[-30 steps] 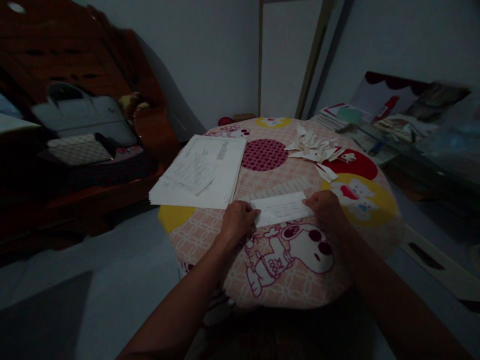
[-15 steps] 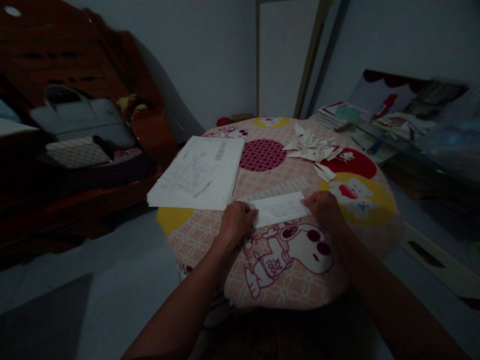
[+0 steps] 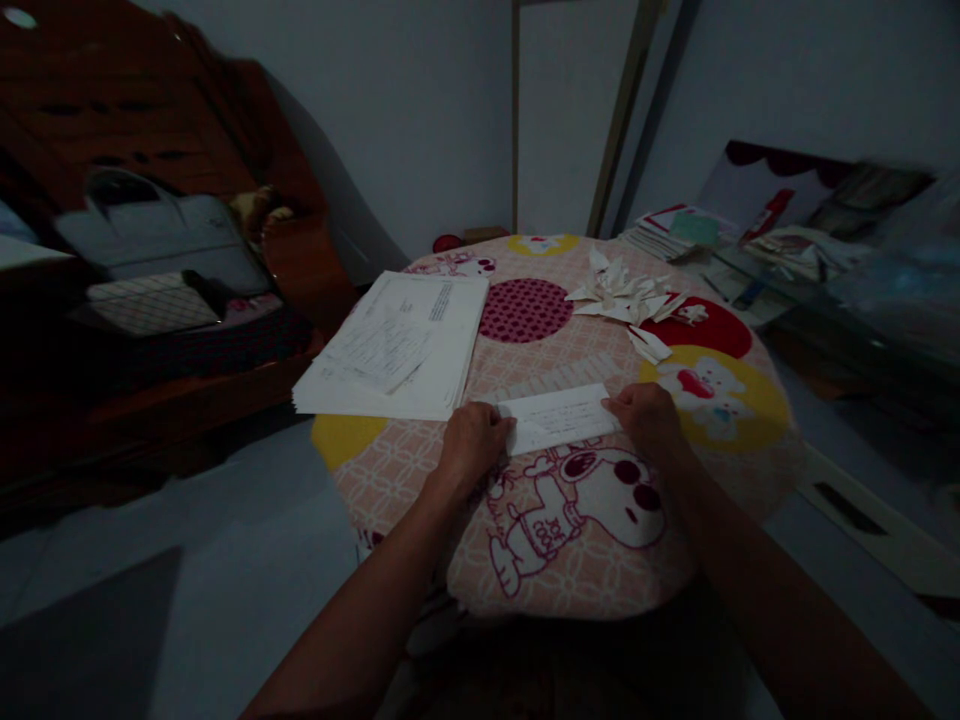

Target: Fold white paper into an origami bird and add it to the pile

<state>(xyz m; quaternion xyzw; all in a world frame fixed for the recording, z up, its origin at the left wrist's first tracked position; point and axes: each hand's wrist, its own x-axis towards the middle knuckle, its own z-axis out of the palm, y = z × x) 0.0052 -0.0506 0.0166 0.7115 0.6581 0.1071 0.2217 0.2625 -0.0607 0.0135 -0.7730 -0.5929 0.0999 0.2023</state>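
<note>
A folded strip of white paper (image 3: 559,417) lies on the round table covered with a pink cartoon-print cloth (image 3: 585,540). My left hand (image 3: 472,445) is closed on the strip's left end, fingers curled over it. My right hand (image 3: 645,418) presses down on the right end with its fingers bent. Both hands rest on the cloth near the table's front half.
A stack of printed sheets (image 3: 397,348) lies at the table's left. Several folded white paper shapes (image 3: 626,300) sit at the back right. A wooden bench with a grey bag (image 3: 157,235) stands to the left. Books and clutter (image 3: 750,235) fill a low surface at right.
</note>
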